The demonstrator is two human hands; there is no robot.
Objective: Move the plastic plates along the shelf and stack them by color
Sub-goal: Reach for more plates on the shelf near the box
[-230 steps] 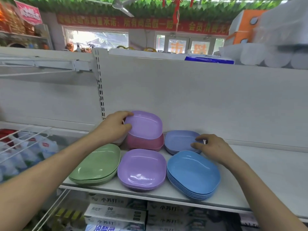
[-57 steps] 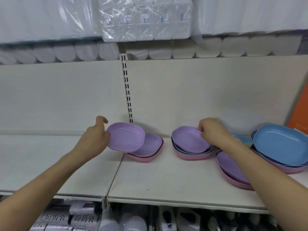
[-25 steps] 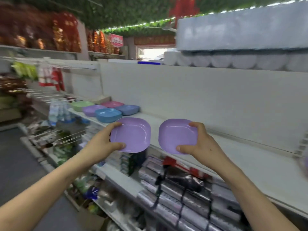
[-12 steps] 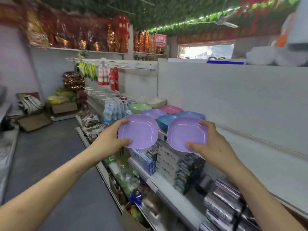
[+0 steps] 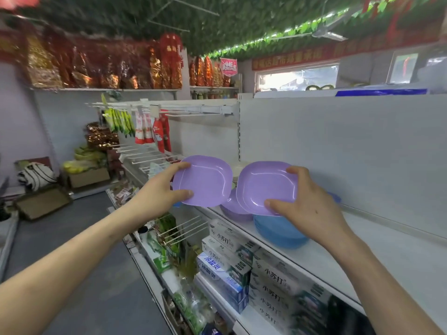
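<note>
While I face the shelf [image 5: 399,257], my left hand [image 5: 157,197] grips one purple plate [image 5: 205,181] by its edge; my right hand [image 5: 307,211] grips a second purple plate [image 5: 266,187], both held up above the purple stack [image 5: 232,209] and blue stack [image 5: 278,232].

Both limbs are showing bare: the left forearm [image 5: 84,257] and right forearm [image 5: 377,274] are appearing uncovered (along their whole visible length). The left hand [image 5: 154,199] and right hand [image 5: 307,211] are showing short thumbnails.
</note>
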